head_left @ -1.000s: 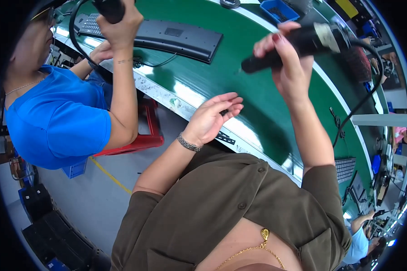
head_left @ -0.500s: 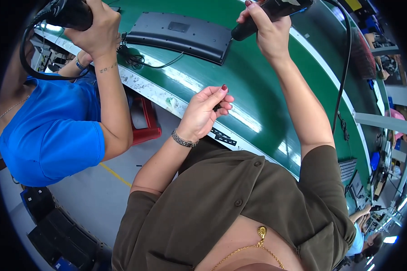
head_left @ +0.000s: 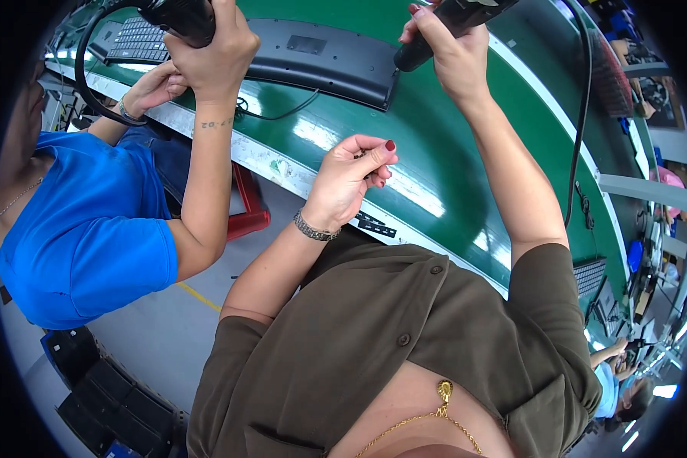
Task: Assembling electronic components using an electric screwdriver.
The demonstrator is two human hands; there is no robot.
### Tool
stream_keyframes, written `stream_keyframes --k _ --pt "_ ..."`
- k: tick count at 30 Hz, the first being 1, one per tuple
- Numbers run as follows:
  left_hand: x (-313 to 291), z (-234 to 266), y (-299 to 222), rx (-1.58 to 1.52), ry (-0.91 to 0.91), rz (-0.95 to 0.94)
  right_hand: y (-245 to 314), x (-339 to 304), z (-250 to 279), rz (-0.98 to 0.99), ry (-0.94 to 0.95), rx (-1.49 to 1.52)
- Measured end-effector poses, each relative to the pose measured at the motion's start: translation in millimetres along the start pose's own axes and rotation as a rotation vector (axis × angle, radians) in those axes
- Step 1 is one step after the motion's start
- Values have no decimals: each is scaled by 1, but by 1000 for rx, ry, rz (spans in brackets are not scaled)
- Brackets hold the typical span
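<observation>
Black power screwdriver (head_left: pixel 443 27) – right hand (head_left: pixel 454 57) raised, grip clenched round it | left hand (head_left: pixel 351 179) pinched shut

A co-worker in a blue shirt (head_left: pixel 91 237) stands left, near a red stool (head_left: pixel 248 202) and black trays (head_left: pixel 103 393)

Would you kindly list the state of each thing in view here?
right hand: closed around the black power screwdriver, raised over the belt.
left hand: fingertips pinched, contents too small to tell.
keyboard: underside up on the green conveyor belt.
co-worker's hand: gripping another black tool.
</observation>
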State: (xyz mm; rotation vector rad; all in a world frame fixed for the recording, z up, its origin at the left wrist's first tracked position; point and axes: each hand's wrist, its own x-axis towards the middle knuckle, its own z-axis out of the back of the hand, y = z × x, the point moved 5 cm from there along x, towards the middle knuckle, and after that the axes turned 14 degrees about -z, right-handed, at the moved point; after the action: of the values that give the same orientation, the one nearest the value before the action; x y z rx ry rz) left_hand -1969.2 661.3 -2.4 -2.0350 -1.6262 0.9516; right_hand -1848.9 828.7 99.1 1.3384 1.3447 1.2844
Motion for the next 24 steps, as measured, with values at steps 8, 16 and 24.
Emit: stream_keyframes --k 8,16,24 --pt "-6 -25 8 10 -62 -15 3 -15 29 -38 -37 -39" --pt "-68 -151 148 -34 -91 23 47 -132 194 -14 -57 -77" --pt "-138 -275 323 -186 -13 63 147 -308 374 63 84 301"
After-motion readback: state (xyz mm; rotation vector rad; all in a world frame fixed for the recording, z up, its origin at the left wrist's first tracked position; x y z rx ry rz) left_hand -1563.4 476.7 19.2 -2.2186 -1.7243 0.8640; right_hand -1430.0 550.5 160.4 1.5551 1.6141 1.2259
